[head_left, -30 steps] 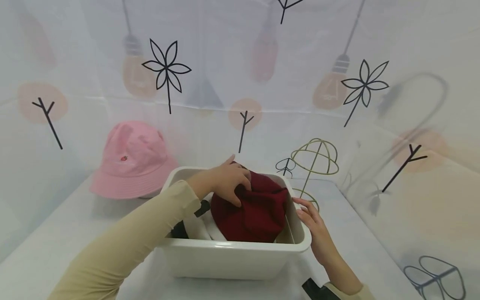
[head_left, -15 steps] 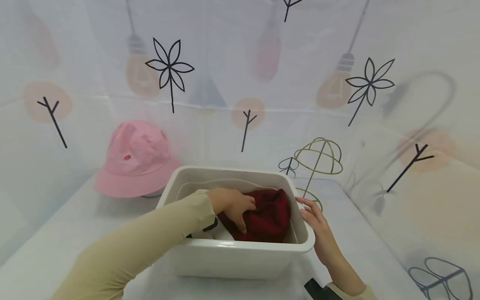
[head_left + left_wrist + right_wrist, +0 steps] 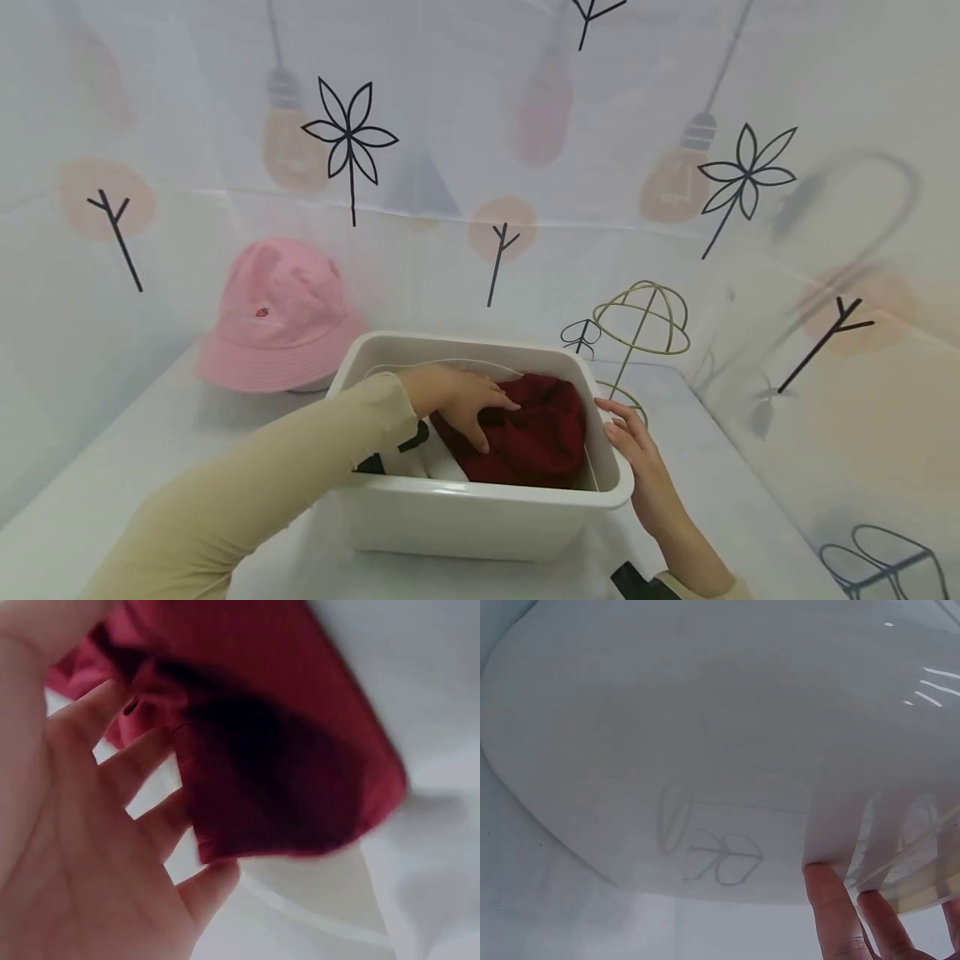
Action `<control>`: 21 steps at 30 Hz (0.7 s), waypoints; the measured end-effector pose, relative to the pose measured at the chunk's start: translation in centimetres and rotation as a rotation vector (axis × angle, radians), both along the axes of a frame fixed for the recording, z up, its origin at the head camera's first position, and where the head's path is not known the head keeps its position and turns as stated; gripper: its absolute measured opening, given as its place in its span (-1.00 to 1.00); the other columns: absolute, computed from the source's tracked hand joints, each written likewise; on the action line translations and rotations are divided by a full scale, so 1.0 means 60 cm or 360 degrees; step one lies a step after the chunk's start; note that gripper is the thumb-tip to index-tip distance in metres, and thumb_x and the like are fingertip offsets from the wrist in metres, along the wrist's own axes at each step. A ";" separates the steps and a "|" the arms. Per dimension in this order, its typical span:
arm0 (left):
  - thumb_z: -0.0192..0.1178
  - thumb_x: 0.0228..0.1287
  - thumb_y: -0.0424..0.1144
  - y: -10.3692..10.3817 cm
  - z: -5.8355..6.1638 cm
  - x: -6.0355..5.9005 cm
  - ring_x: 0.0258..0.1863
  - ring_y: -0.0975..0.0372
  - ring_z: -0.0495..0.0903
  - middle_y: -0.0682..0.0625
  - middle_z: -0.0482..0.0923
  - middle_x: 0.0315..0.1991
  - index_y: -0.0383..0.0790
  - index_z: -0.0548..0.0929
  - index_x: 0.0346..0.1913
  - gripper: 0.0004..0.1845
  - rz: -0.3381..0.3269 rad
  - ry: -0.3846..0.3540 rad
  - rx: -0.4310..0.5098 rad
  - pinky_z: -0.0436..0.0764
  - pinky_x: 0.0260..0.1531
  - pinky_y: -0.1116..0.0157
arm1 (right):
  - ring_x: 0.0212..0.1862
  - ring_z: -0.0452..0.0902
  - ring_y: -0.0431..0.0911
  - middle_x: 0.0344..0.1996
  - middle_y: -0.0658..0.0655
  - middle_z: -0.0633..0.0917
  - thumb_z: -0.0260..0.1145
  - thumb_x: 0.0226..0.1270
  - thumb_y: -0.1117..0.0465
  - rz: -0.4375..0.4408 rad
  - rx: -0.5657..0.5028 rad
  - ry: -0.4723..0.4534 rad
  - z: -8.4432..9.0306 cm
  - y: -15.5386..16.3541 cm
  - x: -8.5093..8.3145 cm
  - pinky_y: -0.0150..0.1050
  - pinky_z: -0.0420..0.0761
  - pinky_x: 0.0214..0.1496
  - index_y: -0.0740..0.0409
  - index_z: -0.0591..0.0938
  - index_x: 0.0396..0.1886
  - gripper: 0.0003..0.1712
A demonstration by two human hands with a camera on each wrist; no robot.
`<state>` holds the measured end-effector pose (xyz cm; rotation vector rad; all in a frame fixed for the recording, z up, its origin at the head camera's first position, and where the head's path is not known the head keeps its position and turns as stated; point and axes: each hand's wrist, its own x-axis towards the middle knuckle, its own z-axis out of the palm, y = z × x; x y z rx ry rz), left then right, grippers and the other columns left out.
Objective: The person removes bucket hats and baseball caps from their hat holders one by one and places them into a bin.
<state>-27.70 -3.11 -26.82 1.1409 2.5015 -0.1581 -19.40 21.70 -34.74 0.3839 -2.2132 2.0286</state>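
A white plastic bin (image 3: 457,525) stands on the white-covered table, open at the top. Inside, a crumpled dark red cloth item (image 3: 543,433) lies toward the right end. My left hand (image 3: 463,400) reaches into the bin and rests on this cloth with spread fingers. In the left wrist view the fingertips touch the folded edge of the red cloth (image 3: 307,750), and the palm faces it. Outside the bin, my right hand (image 3: 645,471) rests its fingers against the right rim. The right wrist view shows extended fingers (image 3: 832,915) touching the bin's glossy side wall (image 3: 705,742).
A pink bucket hat (image 3: 285,317) with a small strawberry motif stands behind and left of the bin. A gold wire stand (image 3: 643,317) is at the back right. Something pale (image 3: 442,462) lies under the red cloth. A printed backdrop encloses the table.
The left hand and the red cloth have gone down from above the bin's back rim to inside it. The view has shifted slightly. The right hand stays at the rim.
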 end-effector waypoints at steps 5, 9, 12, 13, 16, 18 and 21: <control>0.24 0.21 -0.09 -0.044 0.034 0.009 0.34 0.22 0.12 0.06 0.17 0.37 -0.01 0.20 0.41 -0.27 -0.0036 -0.0006 0.0300 0.12 0.28 0.23 | -0.07 0.48 -0.12 -0.06 0.11 0.47 -0.10 0.48 0.16 -0.0003 -0.0007 0.0008 0.001 0.000 0.000 -0.21 0.54 -0.15 0.11 0.32 0.24 -0.61; 0.24 0.22 -0.11 -0.074 0.056 0.023 0.32 0.23 0.17 0.07 0.24 0.34 -0.06 0.24 0.39 -0.31 -0.0116 0.0095 0.0517 0.15 0.27 0.25 | -0.08 0.49 -0.13 -0.07 0.09 0.48 -0.09 0.48 0.16 -0.0002 -0.0010 0.0014 0.000 0.000 0.002 -0.22 0.54 -0.15 0.11 0.32 0.24 -0.61; 0.24 0.21 -0.07 -0.090 0.070 0.037 0.28 0.22 0.25 0.06 0.33 0.28 -0.01 0.30 0.36 -0.34 -0.0072 0.0237 0.0580 0.22 0.23 0.22 | -0.08 0.49 -0.14 -0.08 0.09 0.48 -0.10 0.48 0.17 0.0003 -0.0014 0.0020 -0.001 0.001 0.003 -0.23 0.54 -0.16 0.13 0.32 0.24 -0.61; 0.24 0.20 -0.06 -0.094 0.074 0.042 0.25 0.22 0.28 0.06 0.36 0.25 0.01 0.32 0.35 -0.36 -0.0048 0.0287 0.0595 0.25 0.22 0.21 | -0.08 0.49 -0.14 -0.08 0.09 0.48 -0.10 0.48 0.17 0.0002 -0.0014 0.0022 -0.001 0.001 0.003 -0.23 0.54 -0.16 0.13 0.32 0.24 -0.61; 0.25 0.19 -0.04 -0.109 0.081 0.051 0.19 0.23 0.35 0.08 0.42 0.18 0.06 0.38 0.31 -0.40 -0.0050 0.0430 0.0658 0.33 0.16 0.21 | -0.09 0.49 -0.14 -0.09 0.09 0.49 -0.09 0.49 0.17 -0.0003 -0.0015 0.0021 -0.001 0.001 0.002 -0.23 0.54 -0.16 0.13 0.32 0.24 -0.61; 0.26 0.18 -0.07 -0.121 0.083 0.056 0.17 0.23 0.38 0.07 0.45 0.16 0.05 0.42 0.28 -0.43 -0.0089 0.0490 0.0742 0.35 0.14 0.21 | -0.09 0.49 -0.14 -0.08 0.08 0.50 -0.09 0.49 0.16 -0.0007 -0.0009 0.0023 -0.001 0.000 0.001 -0.23 0.54 -0.17 0.13 0.32 0.24 -0.61; 0.28 0.16 -0.09 -0.143 0.085 0.066 0.15 0.24 0.39 0.09 0.48 0.13 0.02 0.47 0.24 -0.46 -0.0091 0.0540 0.0888 0.36 0.13 0.22 | -0.09 0.49 -0.14 -0.08 0.07 0.50 -0.09 0.49 0.16 -0.0004 -0.0006 0.0023 0.000 0.000 0.000 -0.22 0.54 -0.17 0.13 0.32 0.24 -0.61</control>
